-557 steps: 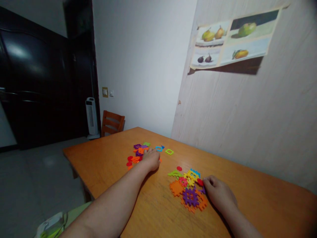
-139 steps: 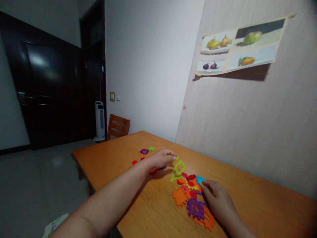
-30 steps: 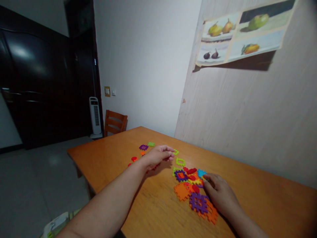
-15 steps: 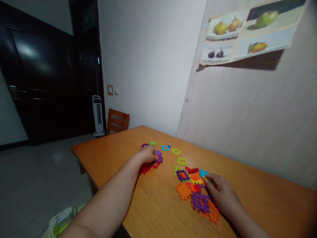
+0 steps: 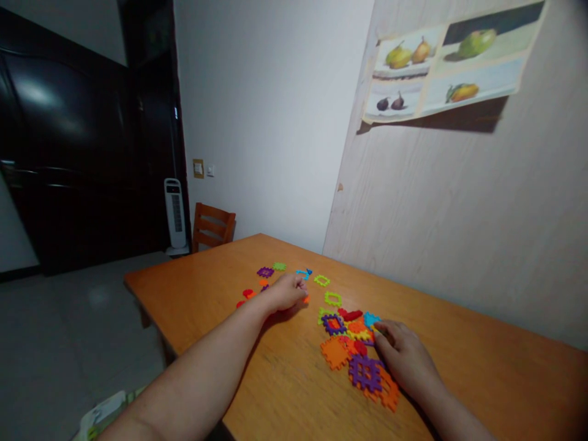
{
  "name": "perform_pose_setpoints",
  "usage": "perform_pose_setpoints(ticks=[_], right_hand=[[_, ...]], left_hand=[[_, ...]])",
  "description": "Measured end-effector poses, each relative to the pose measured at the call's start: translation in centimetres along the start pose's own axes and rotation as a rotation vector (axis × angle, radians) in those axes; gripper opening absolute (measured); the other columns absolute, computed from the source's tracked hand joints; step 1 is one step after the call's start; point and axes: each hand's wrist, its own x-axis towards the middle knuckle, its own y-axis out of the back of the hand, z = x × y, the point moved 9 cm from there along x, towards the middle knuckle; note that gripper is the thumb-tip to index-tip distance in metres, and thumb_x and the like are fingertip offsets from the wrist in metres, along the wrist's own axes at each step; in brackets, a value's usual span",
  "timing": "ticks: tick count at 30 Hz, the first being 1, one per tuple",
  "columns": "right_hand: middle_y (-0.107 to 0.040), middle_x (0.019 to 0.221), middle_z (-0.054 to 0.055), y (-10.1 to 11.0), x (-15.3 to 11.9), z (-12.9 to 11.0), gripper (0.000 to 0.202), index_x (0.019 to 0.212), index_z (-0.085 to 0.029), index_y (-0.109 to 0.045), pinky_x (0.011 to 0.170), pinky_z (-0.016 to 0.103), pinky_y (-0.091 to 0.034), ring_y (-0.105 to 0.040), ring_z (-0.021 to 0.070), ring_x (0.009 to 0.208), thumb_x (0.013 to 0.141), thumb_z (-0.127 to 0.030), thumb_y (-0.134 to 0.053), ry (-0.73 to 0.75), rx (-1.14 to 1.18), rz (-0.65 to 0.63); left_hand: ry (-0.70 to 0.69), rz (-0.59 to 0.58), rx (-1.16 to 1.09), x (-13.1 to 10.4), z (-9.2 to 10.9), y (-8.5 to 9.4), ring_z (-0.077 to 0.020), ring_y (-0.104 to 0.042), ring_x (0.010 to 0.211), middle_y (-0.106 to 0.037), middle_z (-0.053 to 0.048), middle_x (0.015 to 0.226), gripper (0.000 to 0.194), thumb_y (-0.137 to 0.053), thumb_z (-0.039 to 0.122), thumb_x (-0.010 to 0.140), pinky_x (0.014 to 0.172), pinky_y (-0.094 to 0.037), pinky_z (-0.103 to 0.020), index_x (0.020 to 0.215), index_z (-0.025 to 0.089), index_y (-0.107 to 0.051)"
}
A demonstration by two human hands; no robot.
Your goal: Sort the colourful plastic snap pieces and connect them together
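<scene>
My left hand point(image 5: 287, 291) is over the middle of the table, its fingers closed with a small orange foam puzzle piece point(image 5: 306, 299) showing at the fingertips. Part of that piece is hidden by the fingers. My right hand point(image 5: 407, 352) lies at the right edge of a pile of foam pieces, thumb and forefinger apart, holding nothing that I can see. Its fingertips are beside a light blue piece point(image 5: 371, 320). In the pile are a purple notched piece point(image 5: 365, 372), an orange notched square point(image 5: 335, 352) and a red piece point(image 5: 353, 315).
Lime green frames point(image 5: 333, 299) lie between the hands and farther back. A purple piece point(image 5: 265, 272) and red pieces point(image 5: 248, 293) are left of my left hand. The wooden table point(image 5: 193, 288) meets the wall at its far side. A chair point(image 5: 214, 225) stands beyond.
My left hand has moved right, away from the left cluster, uncovering red, orange and purple pieces there. My right hand stays at the pile. The view has shifted slightly.
</scene>
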Motion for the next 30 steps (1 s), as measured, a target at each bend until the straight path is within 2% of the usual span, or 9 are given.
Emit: perform_pose_setpoints(ticks=[3, 5, 7, 11, 13, 15, 20, 26, 30], right_hand=[[-0.070, 0.121, 0.009, 0.1, 0.0, -0.1, 0.037, 0.110, -0.021, -0.073, 0.103, 0.039, -0.045, -0.062, 0.0250, 0.112, 0.091, -0.039, -0.046, 0.000, 0.003, 0.000], [-0.070, 0.121, 0.009, 0.1, 0.0, -0.1, 0.037, 0.109, -0.021, -0.073, 0.102, 0.038, -0.045, -0.062, 0.0249, 0.112, 0.091, -0.039, -0.046, 0.004, 0.004, 0.006], [-0.070, 0.121, 0.009, 0.0, 0.0, 0.0, 0.038, 0.110, -0.021, -0.073, 0.102, 0.038, -0.045, -0.062, 0.0248, 0.112, 0.090, -0.040, -0.046, 0.010, 0.006, 0.009], [-0.070, 0.120, 0.009, -0.2, 0.2, 0.3, 0.039, 0.109, -0.021, -0.073, 0.102, 0.039, -0.045, -0.063, 0.0247, 0.112, 0.090, -0.042, -0.047, 0.013, 0.012, 0.010], [-0.070, 0.120, 0.009, -0.2, 0.2, 0.4, 0.039, 0.109, -0.021, -0.073, 0.102, 0.038, -0.046, -0.063, 0.0246, 0.112, 0.090, -0.043, -0.047, 0.017, 0.013, 0.012], [-0.070, 0.120, 0.010, -0.2, 0.2, 0.4, 0.040, 0.110, -0.021, -0.072, 0.102, 0.038, -0.046, -0.063, 0.0248, 0.112, 0.090, -0.044, -0.046, 0.017, 0.010, 0.013], [-0.069, 0.122, 0.009, -0.1, -0.1, 0.3, 0.040, 0.110, -0.021, -0.072, 0.104, 0.040, -0.045, -0.062, 0.0257, 0.114, 0.091, -0.044, -0.045, 0.006, 0.020, 0.006], [-0.069, 0.123, 0.010, 0.0, -0.2, 0.2, 0.041, 0.110, -0.021, -0.072, 0.105, 0.042, -0.044, -0.061, 0.0266, 0.115, 0.091, -0.043, -0.044, 0.004, 0.030, 0.004], [-0.069, 0.123, 0.010, -0.1, 0.0, 0.4, 0.040, 0.111, -0.021, -0.073, 0.105, 0.041, -0.044, -0.061, 0.0266, 0.115, 0.090, -0.043, -0.046, -0.004, 0.027, -0.004]], left_hand=[[-0.051, -0.065, -0.342, -0.5, 2.0, -1.2, -0.0101, -0.053, 0.062, -0.067, -0.002, 0.077, 0.032, -0.071, 0.044, 0.076, 0.060, -0.038, -0.021, 0.090, 0.015, -0.064], [-0.079, -0.043, -0.480, -0.6, 2.8, -0.5, -0.0103, -0.056, 0.068, -0.069, -0.005, 0.086, 0.040, -0.070, 0.048, 0.077, 0.064, -0.041, -0.021, 0.099, 0.014, -0.064], [-0.074, 0.026, -0.503, -0.4, 2.7, 1.2, -0.0100, -0.055, 0.067, -0.069, -0.006, 0.087, 0.038, -0.068, 0.046, 0.080, 0.064, -0.040, -0.020, 0.100, 0.014, -0.063], [-0.003, 0.193, -0.268, 0.0, 0.7, 5.3, -0.0105, -0.052, 0.063, -0.065, -0.003, 0.080, 0.017, -0.058, 0.033, 0.084, 0.060, -0.038, -0.021, 0.084, 0.016, -0.059], [0.034, 0.260, -0.007, 0.0, -0.5, 7.0, -0.0121, -0.051, 0.063, -0.061, -0.001, 0.071, 0.010, -0.060, 0.026, 0.079, 0.059, -0.035, -0.022, 0.075, 0.017, -0.058], [0.075, 0.263, 0.231, -0.1, -1.6, 7.8, -0.0139, -0.051, 0.063, -0.055, 0.000, 0.062, 0.011, -0.068, 0.022, 0.069, 0.057, -0.032, -0.022, 0.068, 0.019, -0.057], [0.130, 0.160, 0.420, -0.8, -2.8, 7.3, -0.0157, -0.049, 0.058, -0.047, 0.002, 0.052, 0.027, -0.078, 0.015, 0.050, 0.054, -0.028, -0.024, 0.061, 0.021, -0.054], [0.050, 0.130, 0.431, -1.1, -1.7, 6.1, -0.0165, -0.048, 0.059, -0.047, 0.001, 0.054, 0.026, -0.076, 0.009, 0.051, 0.055, -0.028, -0.025, 0.058, 0.021, -0.055], [0.077, 0.065, 0.388, -0.7, -2.2, 5.3, -0.0158, -0.048, 0.061, -0.048, 0.002, 0.052, 0.023, -0.072, 0.007, 0.050, 0.055, -0.028, -0.024, 0.060, 0.020, -0.056]])
